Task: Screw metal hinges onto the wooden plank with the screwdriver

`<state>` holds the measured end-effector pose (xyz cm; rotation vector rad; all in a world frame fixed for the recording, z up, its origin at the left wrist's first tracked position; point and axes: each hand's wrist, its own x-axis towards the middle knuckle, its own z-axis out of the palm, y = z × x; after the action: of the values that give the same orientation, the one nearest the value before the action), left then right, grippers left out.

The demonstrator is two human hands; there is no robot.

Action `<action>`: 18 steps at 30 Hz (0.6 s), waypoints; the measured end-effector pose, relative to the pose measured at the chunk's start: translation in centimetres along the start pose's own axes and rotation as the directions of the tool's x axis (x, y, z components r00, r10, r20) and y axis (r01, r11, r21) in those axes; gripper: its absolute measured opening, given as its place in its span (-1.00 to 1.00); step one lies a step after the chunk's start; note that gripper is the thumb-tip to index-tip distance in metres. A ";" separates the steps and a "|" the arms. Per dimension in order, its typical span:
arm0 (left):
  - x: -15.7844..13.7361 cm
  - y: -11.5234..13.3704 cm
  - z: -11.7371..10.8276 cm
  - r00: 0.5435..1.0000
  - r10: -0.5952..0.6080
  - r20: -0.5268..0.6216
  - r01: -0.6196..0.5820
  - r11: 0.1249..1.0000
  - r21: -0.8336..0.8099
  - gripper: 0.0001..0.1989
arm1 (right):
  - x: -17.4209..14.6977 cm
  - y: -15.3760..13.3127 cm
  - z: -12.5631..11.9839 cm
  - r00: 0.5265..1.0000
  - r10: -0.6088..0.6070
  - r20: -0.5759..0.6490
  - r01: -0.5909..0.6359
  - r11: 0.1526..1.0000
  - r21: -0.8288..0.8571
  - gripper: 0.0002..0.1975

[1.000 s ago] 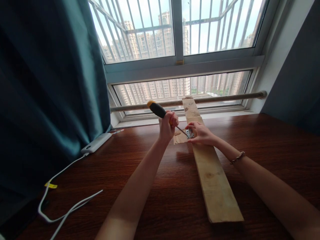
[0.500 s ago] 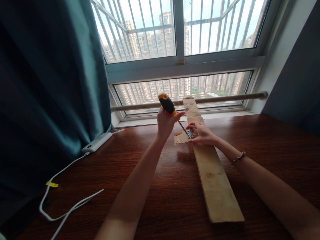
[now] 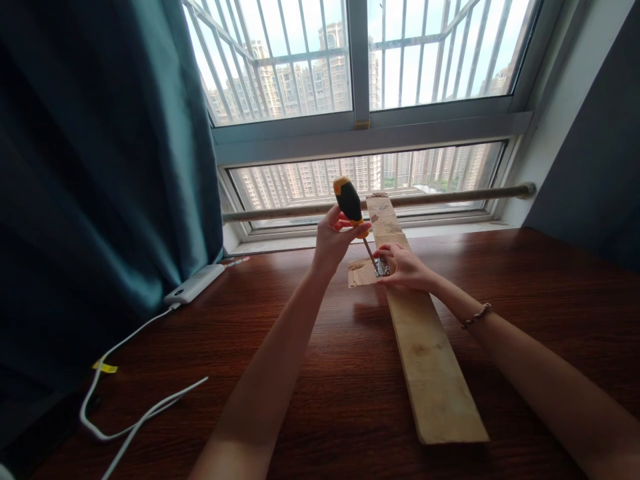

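Observation:
My left hand (image 3: 333, 243) grips a screwdriver (image 3: 349, 200) with a black and yellow handle low on the grip, its fingers closed near the collar. The shaft slants down to the right, its tip at a small metal hinge (image 3: 381, 267). That shiny hinge lies where a short wooden piece (image 3: 362, 274) meets the long wooden board (image 3: 435, 367). From the right, my right hand (image 3: 407, 268) curls thumb and fingers around the hinge and presses on the board. Its fingers partly hide the hinge, and the screw under the tip is too small to make out.
The board lies lengthwise on the dark wooden table (image 3: 540, 320), its far end reaching a metal rail (image 3: 465, 196) before the barred window. On the left are a white power bank (image 3: 195, 285), a white cable (image 3: 135, 430) and a blue curtain (image 3: 115, 167).
The screwdriver handle has swung right and stands more upright. My left hand has shifted its fingers on the grip. The right hand, hinge and board stay put.

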<state>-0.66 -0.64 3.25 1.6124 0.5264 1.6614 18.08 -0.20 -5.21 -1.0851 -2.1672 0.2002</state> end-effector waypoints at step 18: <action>-0.9 -1.0 2.0 0.994 -0.093 -0.062 0.064 0.930 -0.363 -0.69 | -0.1 0.0 0.1 1.000 -0.005 -0.018 0.006 0.999 0.032 -0.39</action>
<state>1.46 -1.11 2.21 1.2468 0.2970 1.6542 18.07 -0.24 -5.38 -1.0589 -2.1436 0.2204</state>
